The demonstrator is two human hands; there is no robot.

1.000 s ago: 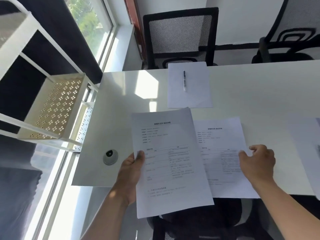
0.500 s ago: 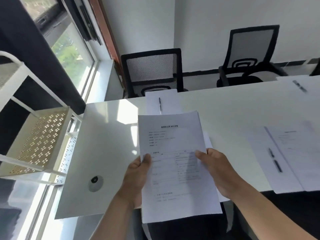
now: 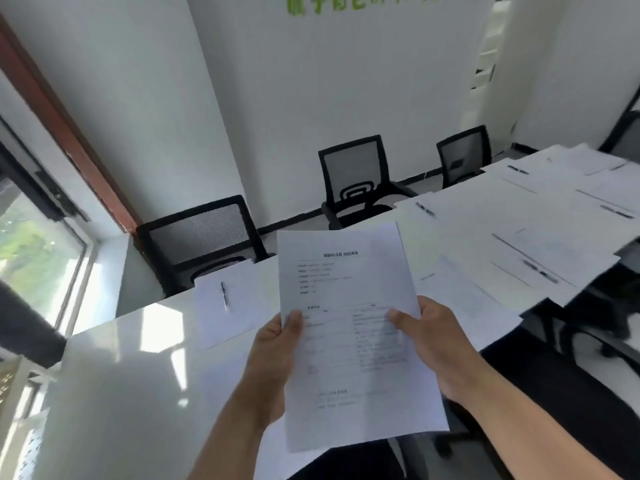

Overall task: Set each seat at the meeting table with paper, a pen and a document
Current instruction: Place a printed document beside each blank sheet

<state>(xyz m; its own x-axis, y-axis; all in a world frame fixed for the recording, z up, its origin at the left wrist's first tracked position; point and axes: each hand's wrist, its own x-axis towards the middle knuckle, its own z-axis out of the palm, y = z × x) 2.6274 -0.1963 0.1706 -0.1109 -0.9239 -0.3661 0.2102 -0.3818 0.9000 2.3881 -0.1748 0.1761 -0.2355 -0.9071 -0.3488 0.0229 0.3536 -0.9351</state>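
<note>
I hold a printed document (image 3: 349, 299) up over the white meeting table (image 3: 121, 375). My left hand (image 3: 277, 355) pinches its left edge, thumb on the front. My right hand (image 3: 436, 344) grips its right edge, thumb across the print. Beyond the document, a blank sheet of paper (image 3: 228, 320) lies at the far seat with a black pen (image 3: 224, 295) on it. To the right, more seats carry sheets and documents (image 3: 512, 251) with pens (image 3: 540, 271) on them.
Black mesh chairs stand along the far side: one (image 3: 201, 237) behind the blank sheet, another (image 3: 356, 178) further right, a third (image 3: 462, 154) beyond. A window (image 3: 38, 258) runs along the left. A black chair (image 3: 588, 327) sits at the right.
My right hand left the document lying on the table and took hold of the held document's right edge. My view lifted and turned right, showing more chairs and papers.
</note>
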